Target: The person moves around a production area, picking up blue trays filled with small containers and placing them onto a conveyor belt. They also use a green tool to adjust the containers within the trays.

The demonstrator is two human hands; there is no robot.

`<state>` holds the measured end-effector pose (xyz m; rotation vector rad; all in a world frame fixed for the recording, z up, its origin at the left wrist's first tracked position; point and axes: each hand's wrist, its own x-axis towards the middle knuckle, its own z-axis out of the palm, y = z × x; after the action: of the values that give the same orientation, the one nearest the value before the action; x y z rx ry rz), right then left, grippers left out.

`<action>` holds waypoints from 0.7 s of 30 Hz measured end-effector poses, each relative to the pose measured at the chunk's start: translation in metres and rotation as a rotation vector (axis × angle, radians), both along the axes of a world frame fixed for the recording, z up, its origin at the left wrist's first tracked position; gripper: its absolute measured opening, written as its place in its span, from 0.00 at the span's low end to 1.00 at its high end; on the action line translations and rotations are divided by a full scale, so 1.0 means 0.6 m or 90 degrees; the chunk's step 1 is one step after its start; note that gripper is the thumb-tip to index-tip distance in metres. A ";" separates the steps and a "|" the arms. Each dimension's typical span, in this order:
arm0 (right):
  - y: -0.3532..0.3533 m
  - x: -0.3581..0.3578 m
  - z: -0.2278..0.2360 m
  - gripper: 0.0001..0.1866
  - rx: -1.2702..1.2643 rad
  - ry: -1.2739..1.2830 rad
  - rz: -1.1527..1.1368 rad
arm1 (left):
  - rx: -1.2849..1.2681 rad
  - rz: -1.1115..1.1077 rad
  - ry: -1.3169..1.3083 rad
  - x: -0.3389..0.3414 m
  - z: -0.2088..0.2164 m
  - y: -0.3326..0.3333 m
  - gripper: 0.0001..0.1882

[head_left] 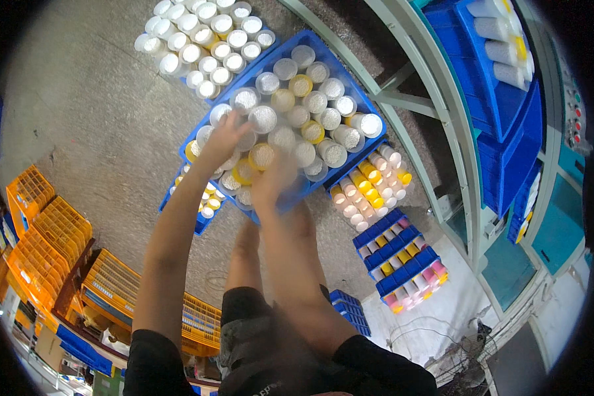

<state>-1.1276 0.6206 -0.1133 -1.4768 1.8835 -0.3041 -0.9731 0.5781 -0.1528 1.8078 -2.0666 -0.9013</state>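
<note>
Below me a blue tray point(360, 86) holds several upright round tubs filled with white granular stuff, mostly clear or white and some yellow. Over its left side is my left hand point(226, 137), fingers apart and reaching among the tubs. Its fingertips are beside a white tub point(263, 119); whether they touch it I cannot make out. My right hand point(270, 181) is at the tray's near edge, close to a yellow tub point(262, 156). Motion smears it and its fingers do not show clearly.
More white tubs point(208, 68) stand at the far left. Pink and yellow tubs point(369, 188) and stacked blue crates point(402, 261) lie to the right, beside a pale green metal frame point(435, 112). Orange crates point(53, 237) line the left. Blue trays point(468, 72) rest high on the right.
</note>
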 end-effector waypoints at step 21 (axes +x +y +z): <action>-0.015 -0.034 -0.023 0.45 0.147 -0.027 0.140 | 0.159 0.014 -0.085 -0.022 -0.001 -0.007 0.53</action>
<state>-1.1478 0.6113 -0.1272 -1.4884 1.6423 -0.0128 -0.9865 0.5736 -0.1536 2.0642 -2.0867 -1.1029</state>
